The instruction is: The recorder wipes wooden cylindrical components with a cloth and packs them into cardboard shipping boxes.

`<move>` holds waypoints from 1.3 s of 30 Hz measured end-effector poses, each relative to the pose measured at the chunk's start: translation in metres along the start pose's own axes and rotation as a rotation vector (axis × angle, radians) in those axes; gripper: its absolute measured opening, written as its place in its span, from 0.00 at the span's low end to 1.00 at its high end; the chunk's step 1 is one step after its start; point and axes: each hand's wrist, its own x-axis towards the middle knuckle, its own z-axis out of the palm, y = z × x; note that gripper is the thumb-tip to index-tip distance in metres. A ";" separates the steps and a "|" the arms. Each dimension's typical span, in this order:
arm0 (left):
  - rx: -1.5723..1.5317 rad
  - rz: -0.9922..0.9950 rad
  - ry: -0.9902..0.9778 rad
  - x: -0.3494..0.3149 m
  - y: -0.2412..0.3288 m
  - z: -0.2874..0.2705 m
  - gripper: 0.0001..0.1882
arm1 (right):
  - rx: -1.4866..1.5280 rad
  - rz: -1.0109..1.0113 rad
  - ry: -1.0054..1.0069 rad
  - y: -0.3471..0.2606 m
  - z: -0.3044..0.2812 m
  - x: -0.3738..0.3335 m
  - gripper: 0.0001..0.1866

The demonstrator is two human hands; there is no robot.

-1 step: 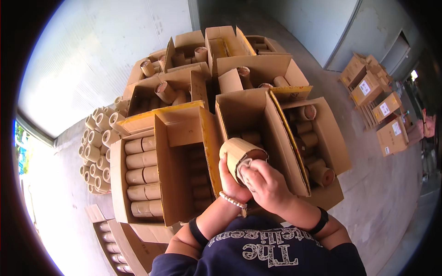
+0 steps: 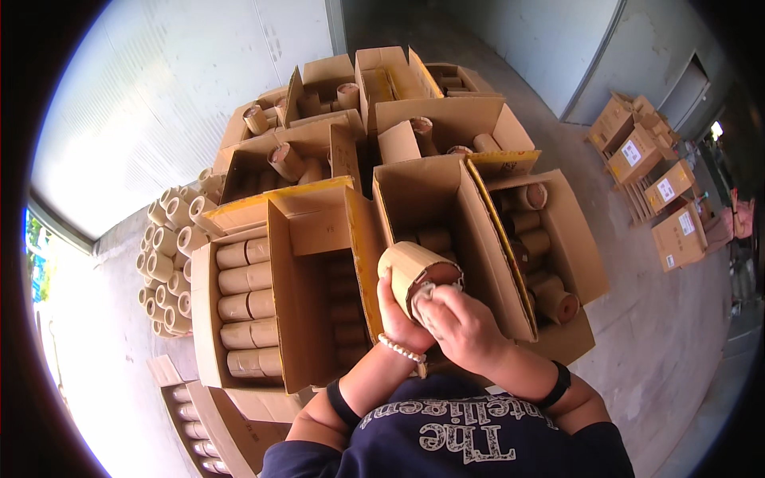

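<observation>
two grips (image 2: pixel 403 323) (image 2: pixel 472 331) hold one cylinder (image 2: pixel 406 264), one cloth (image 2: pixel 425 303)

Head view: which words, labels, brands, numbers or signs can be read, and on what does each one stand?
Dark blue shirt: large pale lettering, upside down, legible; wording not copied here.
Cartons at right: white labels, too small to read.
Yellow-edged carton flap: dark print, too small to read.
Held cardboard cylinder: no visible text.

Two hands (image 2: pixel 466 325), one held roll (image 2: pixel 405 261)
</observation>
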 end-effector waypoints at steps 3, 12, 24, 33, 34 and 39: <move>-0.023 -0.127 0.067 -0.007 0.006 0.006 0.40 | -0.026 0.024 -0.026 0.010 -0.011 -0.019 0.12; -0.056 -0.179 0.037 -0.009 0.003 0.010 0.43 | -0.043 0.155 0.132 0.002 -0.014 -0.002 0.18; -0.127 -0.172 -0.125 -0.006 -0.004 0.006 0.40 | -0.002 -0.027 0.072 0.010 -0.014 0.004 0.11; 0.052 -0.109 0.025 -0.003 -0.007 0.011 0.40 | 0.076 -0.014 0.114 0.008 -0.023 0.010 0.16; 0.092 -0.035 -0.025 0.000 -0.008 0.008 0.39 | 0.012 -0.030 0.098 0.011 -0.011 0.006 0.15; 0.077 -0.162 0.209 -0.001 0.000 0.007 0.44 | -0.065 0.226 0.046 0.029 -0.014 -0.016 0.14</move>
